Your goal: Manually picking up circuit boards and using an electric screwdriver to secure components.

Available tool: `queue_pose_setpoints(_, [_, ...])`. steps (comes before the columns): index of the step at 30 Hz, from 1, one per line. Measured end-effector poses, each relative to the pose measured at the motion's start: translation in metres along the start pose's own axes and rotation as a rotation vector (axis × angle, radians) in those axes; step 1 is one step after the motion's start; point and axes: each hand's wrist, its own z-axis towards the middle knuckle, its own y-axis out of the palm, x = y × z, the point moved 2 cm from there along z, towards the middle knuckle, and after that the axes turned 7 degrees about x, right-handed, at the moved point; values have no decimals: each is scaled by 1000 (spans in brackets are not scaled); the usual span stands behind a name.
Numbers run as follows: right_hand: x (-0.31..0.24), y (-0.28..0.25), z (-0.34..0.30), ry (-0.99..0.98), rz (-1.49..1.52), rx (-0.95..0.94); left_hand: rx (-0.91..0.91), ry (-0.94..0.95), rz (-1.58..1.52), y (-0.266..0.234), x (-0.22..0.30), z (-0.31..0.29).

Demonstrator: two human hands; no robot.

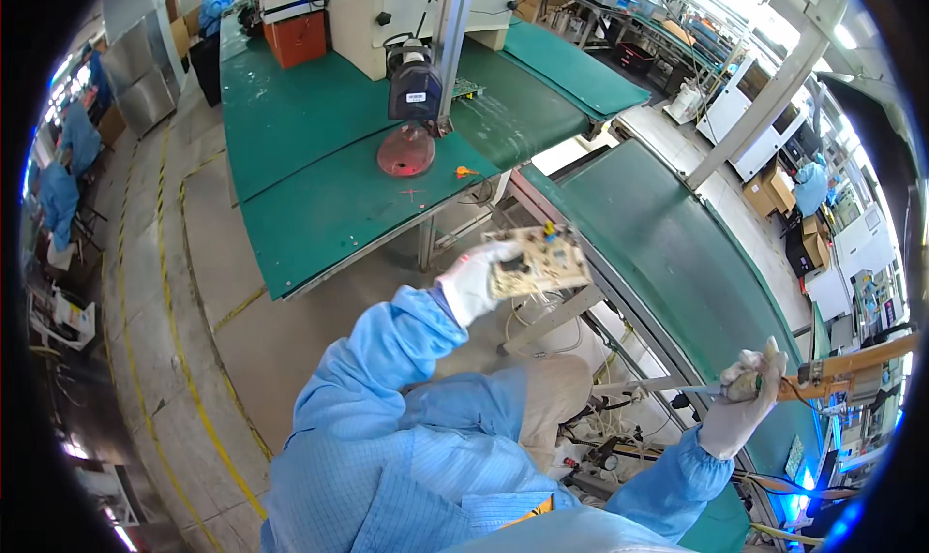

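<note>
Held out over the gap between the green table and the conveyor is a tan circuit board [544, 261], carrying small components, one blue and one yellow among them. My left hand [471, 282], in a white glove, is closed on the board's left edge. Farther right, my gloved right hand [745, 398] is raised over the conveyor's near end, beside an orange-brown bar [842, 374]. Its fingers are curled round something small and greenish that I cannot make out.
A dark scanner-like device [414, 84] hangs on a metal post above the green table [329, 190], over a red-lit round patch [405, 152]. A small orange item [465, 172] lies near the table edge. The green conveyor belt [668, 234] runs along my right. Cables [610, 413] hang below.
</note>
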Motion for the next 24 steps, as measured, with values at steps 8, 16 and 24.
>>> queue_pose_setpoints(8, [3,28,-5,-12,37,-37,-241,-147,237,59,-82,-7])
queue_pose_setpoints(16, [3,23,-10,-23,110,-82,-416,-108,648,67,-123,-16])
queue_pose_setpoints(24, [12,38,0,-29,211,-10,-221,-176,400,84,-146,-29])
